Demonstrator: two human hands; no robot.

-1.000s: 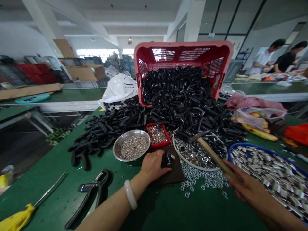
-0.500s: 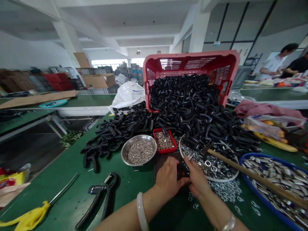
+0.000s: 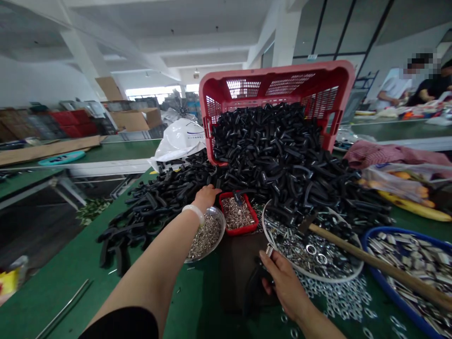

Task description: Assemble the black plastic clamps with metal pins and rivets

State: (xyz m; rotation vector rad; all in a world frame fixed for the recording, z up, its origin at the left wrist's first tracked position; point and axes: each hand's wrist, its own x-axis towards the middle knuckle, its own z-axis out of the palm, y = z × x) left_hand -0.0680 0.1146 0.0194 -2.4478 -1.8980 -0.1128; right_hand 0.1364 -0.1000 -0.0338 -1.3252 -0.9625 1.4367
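Note:
My left hand (image 3: 206,197) reaches over the steel bowl of small pins (image 3: 209,235) to the near edge of the heaped black parts (image 3: 158,200). Its fingertips are mostly hidden, so what they hold does not show. Lower right, my right hand (image 3: 282,277) is closed round a black handle-like part (image 3: 254,282). A metal spring or threaded piece (image 3: 269,249) sticks up by its thumb. Beneath is a dark pad (image 3: 233,268). Between the bowl and a white-rimmed tray of metal parts (image 3: 314,275) stands a red box of pins (image 3: 242,230).
A tipped red crate (image 3: 275,73) spills black parts at the back. A wooden-handled hammer (image 3: 353,249) lies across the white-rimmed tray and a blue basin (image 3: 369,263). Loose metal links, fruit in a bag (image 3: 399,181) and a metal rod (image 3: 63,308) lie around. Two people are at far right.
My left hand has left my right hand and moved up and left to the black heap. My right hand still holds the black part, slightly lower. My left arm now covers where the black clamp lay.

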